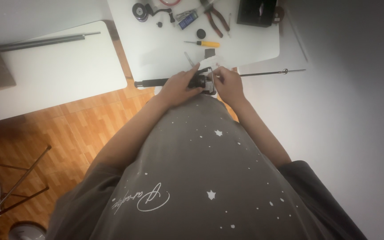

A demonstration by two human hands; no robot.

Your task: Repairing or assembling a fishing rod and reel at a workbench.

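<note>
A long black fishing rod lies across the near edge of the white table, its thin tip section running to the right. My left hand grips the rod at a black reel mounted on it. My right hand is closed on the reel's right side, fingers pinching a small part there. Both hands sit just above my grey shirt.
On the table lie a yellow-handled screwdriver, red-handled pliers, a black box, a small blue item and black round parts. A second white table with a dark rod stands left. Metal chair legs sit on the wooden floor.
</note>
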